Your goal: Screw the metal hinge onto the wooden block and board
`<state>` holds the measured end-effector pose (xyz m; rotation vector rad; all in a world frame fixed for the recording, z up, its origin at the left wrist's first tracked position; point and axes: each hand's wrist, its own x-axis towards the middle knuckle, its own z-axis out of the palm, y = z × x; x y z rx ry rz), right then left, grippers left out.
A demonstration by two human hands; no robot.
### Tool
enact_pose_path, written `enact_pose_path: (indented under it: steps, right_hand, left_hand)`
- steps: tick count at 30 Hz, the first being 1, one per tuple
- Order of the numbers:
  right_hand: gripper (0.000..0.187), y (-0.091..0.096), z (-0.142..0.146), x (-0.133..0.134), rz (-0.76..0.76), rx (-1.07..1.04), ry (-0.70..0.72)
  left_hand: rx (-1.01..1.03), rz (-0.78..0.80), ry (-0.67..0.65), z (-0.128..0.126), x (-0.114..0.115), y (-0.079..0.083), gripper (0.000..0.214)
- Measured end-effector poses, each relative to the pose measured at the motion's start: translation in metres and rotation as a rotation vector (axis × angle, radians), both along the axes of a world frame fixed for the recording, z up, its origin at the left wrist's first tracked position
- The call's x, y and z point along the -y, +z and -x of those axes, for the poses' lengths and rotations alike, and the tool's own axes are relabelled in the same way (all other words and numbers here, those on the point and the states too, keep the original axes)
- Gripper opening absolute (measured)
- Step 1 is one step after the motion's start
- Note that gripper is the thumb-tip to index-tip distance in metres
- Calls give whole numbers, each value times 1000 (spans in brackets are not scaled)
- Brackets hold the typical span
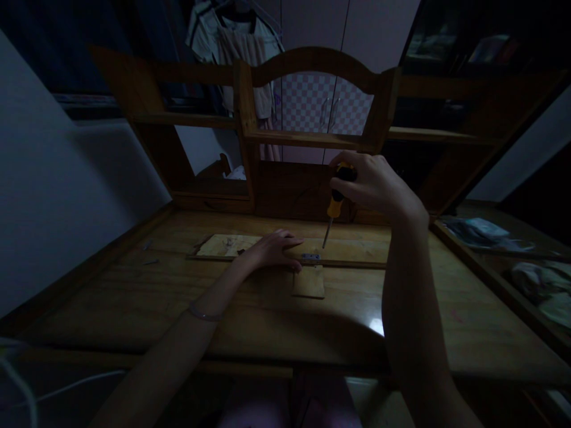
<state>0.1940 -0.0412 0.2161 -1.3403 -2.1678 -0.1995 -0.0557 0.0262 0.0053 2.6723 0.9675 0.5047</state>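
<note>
1. A screwdriver (334,207) is held in the right hand (370,178); its yellow and black handle is wrapped closely by the fingers, and the shaft is pointed down and slightly to the left from the grip.
2. Below the right grip, the screwdriver's tip is seen near a small metal hinge (311,257); whether the board beneath the tip is touched cannot be told.
3. The left hand (274,249) is laid palm down, with fingers and thumb spread apart; nothing is clasped by it.
4. Under the left hand's fingers, a long board (352,249) is covered in part; it is extended to both sides of that hand, and a worn, stained patch is shown at its left end.
5. By the left thumb, the upper edge of a small wood block (308,282) is met; the block is set just nearer the body than the board, with the hinge placed where the 2 are joined.
6. Well to the left of both grips, 2 slim metal pieces (150,261) are left lying on the desk (250,321).
7. Beyond both grips, a wooden shelf (307,140) is stood along the desk's far side, and clothes (243,44) are hung behind it.
</note>
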Motion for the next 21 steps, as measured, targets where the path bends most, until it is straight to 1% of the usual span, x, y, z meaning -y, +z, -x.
enact_pose_path:
  steps: [7,13,17,21]
  right_hand:
    - [32,-2,3,1,-36,5,31]
    - [30,-4,2,-2,47,41,-2]
    - [33,-11,4,-9,116,94,-39]
    - [42,-16,8,-14,98,118,-50]
  left_hand:
    - [-4,-15,3,-2,0,-1,90]
    - [8,-8,18,-1,6,0,78]
    - [-15,-28,-2,-1,9,1,72]
    - [-57,-71,-16,-3,9,-1,69]
